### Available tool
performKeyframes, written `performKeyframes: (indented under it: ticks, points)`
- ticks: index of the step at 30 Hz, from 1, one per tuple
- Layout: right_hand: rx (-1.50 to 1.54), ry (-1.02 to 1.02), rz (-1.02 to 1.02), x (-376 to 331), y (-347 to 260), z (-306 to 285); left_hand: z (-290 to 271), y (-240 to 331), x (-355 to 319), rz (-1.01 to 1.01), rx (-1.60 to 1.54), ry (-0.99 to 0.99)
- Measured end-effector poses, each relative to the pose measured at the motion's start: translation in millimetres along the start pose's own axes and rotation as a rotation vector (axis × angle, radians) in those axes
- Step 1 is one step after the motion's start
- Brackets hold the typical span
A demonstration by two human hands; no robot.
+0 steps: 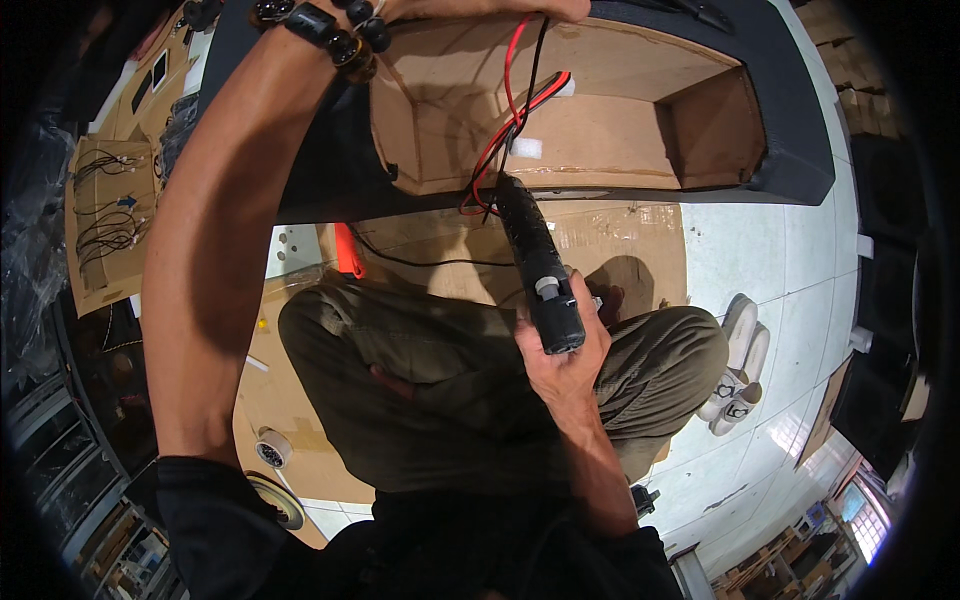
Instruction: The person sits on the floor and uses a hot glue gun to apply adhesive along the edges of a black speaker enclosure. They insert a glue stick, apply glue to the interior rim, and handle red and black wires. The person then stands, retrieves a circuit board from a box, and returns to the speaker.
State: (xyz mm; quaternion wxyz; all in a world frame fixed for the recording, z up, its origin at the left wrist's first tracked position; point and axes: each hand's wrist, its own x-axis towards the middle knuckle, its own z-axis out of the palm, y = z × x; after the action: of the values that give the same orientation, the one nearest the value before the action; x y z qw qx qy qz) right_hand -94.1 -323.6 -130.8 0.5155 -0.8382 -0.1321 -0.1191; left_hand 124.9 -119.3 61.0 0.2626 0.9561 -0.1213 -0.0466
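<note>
Two hands busy: right hand (565, 355) clenched on glue gun (538, 262), rigid, light, best gripped at handle; left hand (490, 8) pinning limp wires (512, 110) against box (560, 110).

one glue gun (540, 270), two wires (515, 110), one speaker box (560, 110), two shoes (738, 365).
</note>
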Motion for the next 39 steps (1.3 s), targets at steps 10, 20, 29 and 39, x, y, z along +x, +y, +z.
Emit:
performKeyframes:
  ticks: [10, 20, 29, 39]
  points:
    - [-0.001, 0.008, 0.04, 0.2, 1.4, 4.5, 2.8, -5.9, 1.5, 0.049, -0.038, 0.019]
    - [0.04, -0.03, 0.02, -0.4, 2.9, 3.5, 5.9, -15.8, 5.6, 0.067, -0.049, 0.016]
    - [0.032, 0.03, 0.043, -1.1, 6.6, 2.1, -2.1, -11.6, -2.3, 0.11, -0.025, 0.006]
    - [0.468, 0.332, 0.482, 6.5, -7.9, -59.3, 37.5, 23.7, -75.7, 0.086, -0.016, 0.401]
